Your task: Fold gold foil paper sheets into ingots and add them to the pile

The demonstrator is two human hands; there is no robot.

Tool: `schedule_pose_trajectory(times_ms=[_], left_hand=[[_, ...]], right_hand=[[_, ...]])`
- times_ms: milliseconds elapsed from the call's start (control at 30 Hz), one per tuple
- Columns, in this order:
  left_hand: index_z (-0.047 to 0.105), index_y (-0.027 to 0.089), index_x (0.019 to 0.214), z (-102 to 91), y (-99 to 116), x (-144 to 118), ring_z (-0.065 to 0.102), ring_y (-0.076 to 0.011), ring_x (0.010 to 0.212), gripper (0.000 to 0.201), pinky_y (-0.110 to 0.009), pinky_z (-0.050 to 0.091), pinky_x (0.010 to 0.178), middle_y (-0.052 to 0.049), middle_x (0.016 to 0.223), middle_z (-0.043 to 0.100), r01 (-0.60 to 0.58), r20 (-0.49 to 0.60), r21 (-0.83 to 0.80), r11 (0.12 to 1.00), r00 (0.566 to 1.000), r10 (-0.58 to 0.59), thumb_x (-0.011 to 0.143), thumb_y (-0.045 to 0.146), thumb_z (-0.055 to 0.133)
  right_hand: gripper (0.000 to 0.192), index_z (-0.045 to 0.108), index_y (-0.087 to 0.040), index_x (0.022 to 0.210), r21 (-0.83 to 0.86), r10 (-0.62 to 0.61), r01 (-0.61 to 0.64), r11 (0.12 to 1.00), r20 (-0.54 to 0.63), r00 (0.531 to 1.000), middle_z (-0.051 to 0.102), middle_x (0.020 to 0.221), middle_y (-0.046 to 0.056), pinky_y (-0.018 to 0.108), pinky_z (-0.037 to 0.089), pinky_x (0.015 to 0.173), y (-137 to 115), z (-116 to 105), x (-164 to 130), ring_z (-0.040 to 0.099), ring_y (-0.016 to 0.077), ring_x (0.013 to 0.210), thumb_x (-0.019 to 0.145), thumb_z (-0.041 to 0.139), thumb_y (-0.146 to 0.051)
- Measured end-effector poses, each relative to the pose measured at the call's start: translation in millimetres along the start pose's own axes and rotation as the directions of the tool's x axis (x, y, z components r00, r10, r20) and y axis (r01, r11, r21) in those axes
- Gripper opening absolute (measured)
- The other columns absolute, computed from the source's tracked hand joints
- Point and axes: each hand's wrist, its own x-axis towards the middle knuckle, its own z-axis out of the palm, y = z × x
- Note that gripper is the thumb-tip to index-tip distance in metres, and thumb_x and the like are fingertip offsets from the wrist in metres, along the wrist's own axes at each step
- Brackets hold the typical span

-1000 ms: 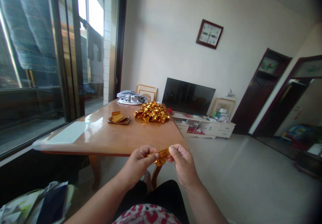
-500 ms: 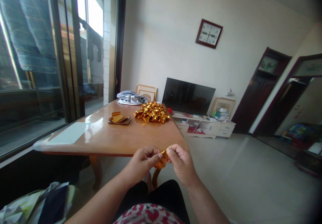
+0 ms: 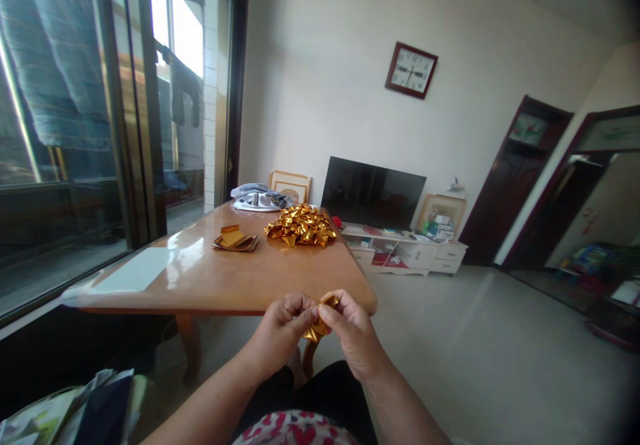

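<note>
A small piece of shiny gold foil paper [image 3: 316, 330] is pinched between my two hands, just past the near edge of the wooden table [image 3: 280, 278]. My left hand [image 3: 286, 328] grips its left side with thumb and fingers. Close against it, my right hand [image 3: 351, 328] has its thumb and fingers closed on the right side and top. The fingers hide part of the foil. Farther up the table lies a heap of folded gold foil pieces [image 3: 301, 225]. Left of the heap rests a stack of flat gold paper sheets [image 3: 235, 238].
A pale sheet [image 3: 133, 270] lies on the table's left side, and folded cloth [image 3: 260, 197] sits at its far end. Beyond stand a television [image 3: 373, 192] and a white cabinet [image 3: 420, 255]. Glass doors line the left; a bag of items [image 3: 75, 408] is at lower left.
My hands have drawn closer together, the right one shifting slightly left. The foil between them looks more folded and crumpled. The view has tilted slightly.
</note>
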Motion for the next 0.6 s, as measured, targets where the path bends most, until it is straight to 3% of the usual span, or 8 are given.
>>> schedule_pose_trajectory(times_ms=[167, 400, 600], left_hand=[[0.066, 0.013, 0.082, 2.6, 4.8, -2.3, 0.057, -0.0131, 0.064, 0.031, -0.023, 0.044, 0.062, -0.005, 0.072, 0.067, 0.008, 0.013, 0.001, 1.000, 1.000, -0.008, 0.086, 0.044, 0.069], [0.066, 0.013, 0.082, 2.5, 4.8, -2.5, 0.059, -0.0139, 0.066, 0.028, -0.025, 0.044, 0.064, -0.006, 0.074, 0.068, 0.010, 0.074, 0.010, 1.000, 0.997, -0.011, 0.088, 0.040, 0.067], [0.064, 0.014, 0.082, 3.5, 3.2, -3.0, 0.056, -0.0128, 0.064, 0.028, -0.024, 0.043, 0.063, -0.004, 0.072, 0.066, 0.022, 0.083, -0.015, 1.000, 0.996, -0.021, 0.088, 0.040, 0.068]], right_hand=[[0.025, 0.061, -0.020, 0.080, -0.069, -0.022, 0.020, 0.997, -0.035, 0.999, 0.052, 0.068, -0.003, 0.025, 0.037, 0.061, 3.4, 0.0, -0.5, 0.043, 0.0123, 0.064, 0.085, 0.068, -0.043], [0.027, 0.061, -0.020, 0.070, -0.155, -0.051, 0.036, 0.987, -0.094, 0.994, 0.052, 0.062, -0.003, 0.027, 0.038, 0.061, 3.8, -8.0, 0.4, 0.046, 0.0132, 0.062, 0.087, 0.064, -0.040], [0.036, 0.054, -0.021, 0.059, 0.097, 0.039, -0.019, 0.995, -0.207, 0.978, 0.049, 0.053, -0.003, 0.027, 0.036, 0.053, 15.7, -4.9, 6.9, 0.043, 0.0133, 0.053, 0.085, 0.066, -0.042]])
